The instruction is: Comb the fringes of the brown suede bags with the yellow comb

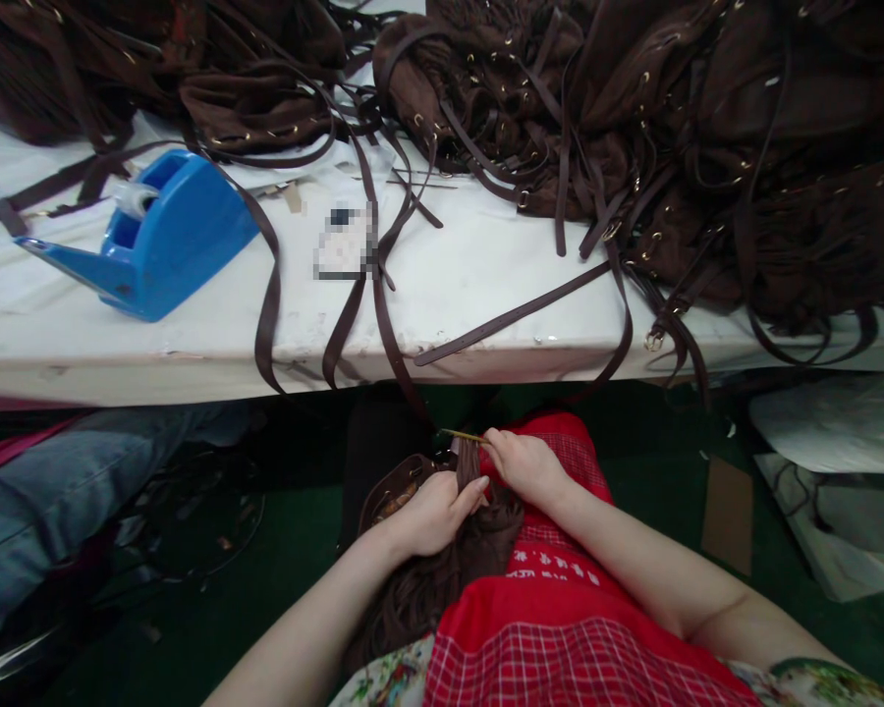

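Observation:
A dark brown fringed bag with small metal eyelets lies in my lap, over the red apron. My left hand is closed on a gathered bundle of its brown strips, thumb along the top. Just right of it, my right hand is closed around a thin yellowish pointed tool. The tool points left, across the upper end of the bundle; its exact kind is too small to make out. Part of the bag is hidden behind my left hand and forearm.
Ahead runs a white table with its edge above my lap. Brown bags are piled along its back and right, with straps hanging over the edge. A blue tape dispenser stands at left. Beside me at left is a person's jeans-clad leg.

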Motion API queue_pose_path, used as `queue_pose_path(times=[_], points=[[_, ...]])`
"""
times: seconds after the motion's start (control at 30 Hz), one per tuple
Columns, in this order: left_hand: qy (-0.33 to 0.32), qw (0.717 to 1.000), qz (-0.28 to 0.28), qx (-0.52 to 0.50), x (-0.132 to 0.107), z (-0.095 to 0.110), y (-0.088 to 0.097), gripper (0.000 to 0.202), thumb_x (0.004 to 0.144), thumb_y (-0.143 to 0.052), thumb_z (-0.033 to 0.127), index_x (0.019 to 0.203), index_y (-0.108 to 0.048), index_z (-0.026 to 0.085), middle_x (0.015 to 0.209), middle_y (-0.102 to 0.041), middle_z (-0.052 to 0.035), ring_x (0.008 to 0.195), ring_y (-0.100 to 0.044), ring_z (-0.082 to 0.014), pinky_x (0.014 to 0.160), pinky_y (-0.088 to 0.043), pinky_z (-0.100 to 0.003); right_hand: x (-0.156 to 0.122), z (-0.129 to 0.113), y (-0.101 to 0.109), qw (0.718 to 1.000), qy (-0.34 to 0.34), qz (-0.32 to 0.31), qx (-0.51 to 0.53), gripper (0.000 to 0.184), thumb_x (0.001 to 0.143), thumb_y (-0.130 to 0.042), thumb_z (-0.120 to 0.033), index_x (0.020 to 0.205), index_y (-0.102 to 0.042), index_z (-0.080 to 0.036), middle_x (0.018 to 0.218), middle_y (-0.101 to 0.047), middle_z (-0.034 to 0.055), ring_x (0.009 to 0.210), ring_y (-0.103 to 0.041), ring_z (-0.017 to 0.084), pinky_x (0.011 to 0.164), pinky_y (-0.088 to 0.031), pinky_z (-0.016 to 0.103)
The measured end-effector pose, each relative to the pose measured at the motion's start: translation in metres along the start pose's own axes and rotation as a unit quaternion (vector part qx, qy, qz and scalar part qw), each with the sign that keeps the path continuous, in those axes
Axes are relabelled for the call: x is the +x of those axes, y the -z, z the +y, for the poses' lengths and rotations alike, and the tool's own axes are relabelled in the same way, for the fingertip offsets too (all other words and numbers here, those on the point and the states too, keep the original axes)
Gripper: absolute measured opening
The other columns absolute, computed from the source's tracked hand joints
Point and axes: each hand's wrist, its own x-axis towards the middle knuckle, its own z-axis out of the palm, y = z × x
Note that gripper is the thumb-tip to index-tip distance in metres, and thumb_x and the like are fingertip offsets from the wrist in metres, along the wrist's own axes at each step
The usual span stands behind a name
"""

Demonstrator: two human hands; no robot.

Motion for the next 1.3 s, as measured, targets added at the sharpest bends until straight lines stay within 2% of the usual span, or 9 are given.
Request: queue_pose_path(times=[0.2, 0.37, 0.5, 0.63, 0.73, 0.8, 1.0, 1.13, 1.3], points=[[-0.029, 0.997, -0.005, 0.077, 0.016, -0.004, -0.017, 0.034, 0.087, -0.042, 0.042, 0.075, -0.061, 0.017, 0.074, -0.064, -0.0108, 0.074, -0.059, -0.0234, 0.076, -0.042, -0.031, 0.016, 0.005, -0.017, 0.993, -0.073, -0.069, 0.062, 0.035, 0.096, -0.028, -0.039, 0.104, -0.054, -0.017, 0.089, -0.068, 0.0123, 0.082, -0.065, 0.023, 0.067, -0.045, 0.029], [-0.024, 0.985, -0.055, 0.163, 0.022, -0.005, -0.021, 0.024, 0.082, -0.041, 0.028, 0.068, -0.055, 0.016, 0.071, -0.061, -0.0116, 0.071, -0.058, -0.024, 0.073, -0.042, -0.034, 0.035, 0.044, -0.024, 0.976, -0.156, -0.113, 0.098, 0.04, 0.096, -0.028, -0.037, 0.101, -0.059, -0.013, 0.094, -0.069, 0.0156, 0.081, -0.065, 0.022, 0.067, -0.044, 0.029], [0.002, 0.999, -0.038, -0.005, 0.023, -0.022, -0.008, 0.024, 0.083, -0.032, 0.023, 0.069, -0.05, 0.017, 0.073, -0.057, -0.0043, 0.069, -0.052, -0.0163, 0.07, -0.044, -0.027, 0.022, 0.062, -0.013, 0.978, -0.127, -0.04, 0.158, 0.042, 0.097, -0.025, -0.041, 0.098, -0.058, -0.016, 0.09, -0.068, 0.0097, 0.078, -0.063, 0.018, 0.066, -0.041, 0.026], [0.029, 0.994, -0.018, -0.105, 0.026, -0.035, -0.004, 0.025, 0.084, -0.033, 0.027, 0.071, -0.05, 0.016, 0.075, -0.055, -0.0017, 0.072, -0.05, -0.0143, 0.073, -0.044, -0.026, -0.009, 0.045, 0.013, 0.961, -0.012, 0.051, 0.273, 0.041, 0.098, -0.022, -0.04, 0.088, -0.055, -0.018, 0.068, -0.063, 0.0013, 0.063, -0.058, 0.013, 0.063, -0.04, 0.023], [0.05, 0.992, -0.012, -0.116, 0.027, -0.035, -0.006, 0.025, 0.083, -0.034, 0.029, 0.071, -0.052, 0.016, 0.076, -0.056, -0.002, 0.073, -0.051, -0.0147, 0.073, -0.044, -0.026, -0.025, 0.022, 0.029, 0.969, 0.082, 0.039, 0.229, 0.035, 0.097, -0.027, -0.038, 0.093, -0.055, -0.019, 0.079, -0.066, 0.003, 0.07, -0.06, 0.014, 0.065, -0.04, 0.023], [0.044, 0.995, -0.014, -0.085, 0.027, -0.031, -0.006, 0.023, 0.082, -0.036, 0.027, 0.071, -0.052, 0.016, 0.077, -0.057, -0.0021, 0.074, -0.051, -0.015, 0.076, -0.044, -0.026, -0.028, 0.01, 0.032, 0.983, 0.101, 0.012, 0.155, 0.033, 0.097, -0.028, -0.038, 0.097, -0.055, -0.019, 0.086, -0.067, 0.0051, 0.075, -0.062, 0.016, 0.066, -0.04, 0.025], [-0.029, 0.998, -0.053, -0.035, 0.023, -0.018, -0.001, 0.024, 0.087, -0.033, 0.022, 0.079, -0.055, 0.015, 0.086, -0.061, -0.0035, 0.083, -0.053, -0.0157, 0.084, -0.043, -0.027, -0.013, 0.011, 0.012, 0.997, 0.057, -0.046, 0.028, 0.038, 0.097, -0.023, -0.042, 0.103, -0.054, -0.02, 0.087, -0.068, 0.0068, 0.076, -0.065, 0.02, 0.063, -0.042, 0.027], [-0.038, 0.999, -0.038, -0.01, 0.022, -0.012, 0.0, 0.031, 0.092, -0.029, 0.027, 0.08, -0.056, 0.015, 0.083, -0.061, -0.0044, 0.08, -0.053, -0.0158, 0.081, -0.043, -0.026, 0.0, 0.019, -0.002, 0.997, -0.025, -0.077, 0.009, 0.041, 0.097, -0.019, -0.043, 0.106, -0.053, -0.02, 0.09, -0.069, 0.0088, 0.08, -0.066, 0.021, 0.066, -0.045, 0.028], [-0.045, 0.997, -0.018, 0.055, 0.022, -0.012, -0.003, 0.03, 0.093, -0.031, 0.027, 0.077, -0.053, 0.016, 0.077, -0.059, -0.0043, 0.071, -0.052, -0.015, 0.073, -0.043, -0.025, 0.013, 0.017, -0.011, 0.995, -0.052, -0.083, 0.024, 0.043, 0.097, -0.017, -0.043, 0.108, -0.052, -0.02, 0.089, -0.069, 0.0097, 0.081, -0.066, 0.023, 0.067, -0.047, 0.031]])
